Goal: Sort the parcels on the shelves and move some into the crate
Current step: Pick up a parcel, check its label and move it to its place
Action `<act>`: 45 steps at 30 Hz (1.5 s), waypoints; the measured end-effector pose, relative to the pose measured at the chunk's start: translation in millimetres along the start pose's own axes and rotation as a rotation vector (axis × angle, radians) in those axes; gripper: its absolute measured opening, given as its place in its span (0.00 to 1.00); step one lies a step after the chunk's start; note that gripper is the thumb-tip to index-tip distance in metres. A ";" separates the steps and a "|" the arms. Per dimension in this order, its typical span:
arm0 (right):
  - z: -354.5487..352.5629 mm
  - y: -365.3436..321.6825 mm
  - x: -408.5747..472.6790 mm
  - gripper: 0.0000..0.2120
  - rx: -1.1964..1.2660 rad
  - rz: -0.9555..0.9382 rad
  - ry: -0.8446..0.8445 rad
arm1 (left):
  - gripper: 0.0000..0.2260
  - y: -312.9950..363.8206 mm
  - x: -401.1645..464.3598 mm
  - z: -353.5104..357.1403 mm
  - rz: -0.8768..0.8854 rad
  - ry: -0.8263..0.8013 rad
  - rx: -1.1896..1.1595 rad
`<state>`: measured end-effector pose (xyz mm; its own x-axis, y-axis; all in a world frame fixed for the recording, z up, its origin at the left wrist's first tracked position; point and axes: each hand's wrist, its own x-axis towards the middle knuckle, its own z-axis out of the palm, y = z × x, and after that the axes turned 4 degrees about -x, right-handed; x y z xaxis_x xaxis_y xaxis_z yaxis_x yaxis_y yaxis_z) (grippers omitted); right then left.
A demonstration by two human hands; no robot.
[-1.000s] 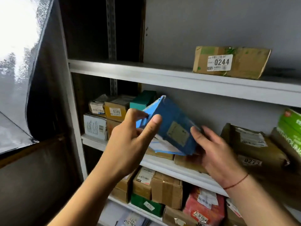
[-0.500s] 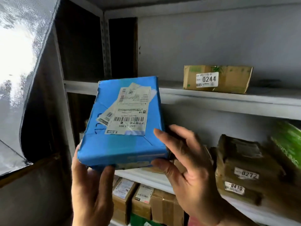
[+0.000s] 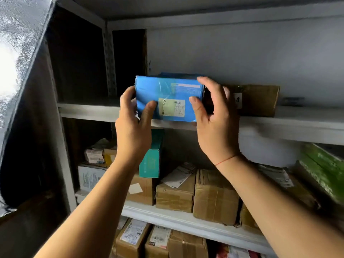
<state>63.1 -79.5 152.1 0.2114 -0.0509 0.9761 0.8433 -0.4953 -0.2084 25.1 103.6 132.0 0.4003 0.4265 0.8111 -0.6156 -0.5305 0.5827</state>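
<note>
A blue parcel (image 3: 167, 94) with a pale label stands on its long edge at the front of the upper shelf (image 3: 279, 125). My left hand (image 3: 134, 118) grips its left end, thumb on the front face. My right hand (image 3: 214, 116) holds its right end, fingers over the top corner. Just right of it lies a brown cardboard box (image 3: 260, 99), its number label partly hidden by my right hand. No crate is in view.
The middle shelf (image 3: 167, 218) carries several brown boxes, a teal box (image 3: 151, 161) standing upright, a white box (image 3: 89, 175) and a green package (image 3: 322, 170) at the right. More labelled boxes fill the shelf below. A dark side panel and post bound the left.
The blue parcel has gone from the middle shelf, up and turned over in both hands, to standing on the upper shelf's front beside the brown box. The view has tilted upward.
</note>
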 end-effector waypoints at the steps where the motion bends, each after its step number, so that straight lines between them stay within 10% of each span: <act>1: 6.8 4.8 4.4 0.16 -0.047 -0.010 0.020 | 0.23 -0.8 7.5 6.9 -0.010 0.012 0.002; 11: 36.7 40.5 5.3 0.18 -0.403 -0.131 0.062 | 0.24 -33.5 34.8 41.1 -0.074 0.060 0.125; 21: -3.2 22.2 -69.7 0.12 -0.107 -0.018 -0.064 | 0.15 -56.9 -30.1 -20.5 -0.022 0.147 0.176; 28: 40.1 36.6 -183.2 0.10 0.138 0.564 -0.487 | 0.49 -147.0 -93.9 29.8 -0.258 -0.139 0.732; 33: 47.2 39.9 -188.6 0.11 0.287 0.855 -0.627 | 0.42 -144.7 -98.6 44.2 -0.148 -0.115 0.724; 41: 20.9 45.2 -165.2 0.32 0.833 1.274 -0.530 | 0.30 -125.3 -183.9 18.1 0.507 -0.298 0.720; 45: -5.8 49.5 -171.2 0.29 0.928 1.333 -0.489 | 0.31 -94.3 -182.3 -7.8 0.288 -0.462 0.392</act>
<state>65.8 -100.3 -25.0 0.9330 0.3584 0.0336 -0.0864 0.3135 -0.9456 4.9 81.6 -71.2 0.5601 -0.0827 0.8243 -0.4836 -0.8405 0.2443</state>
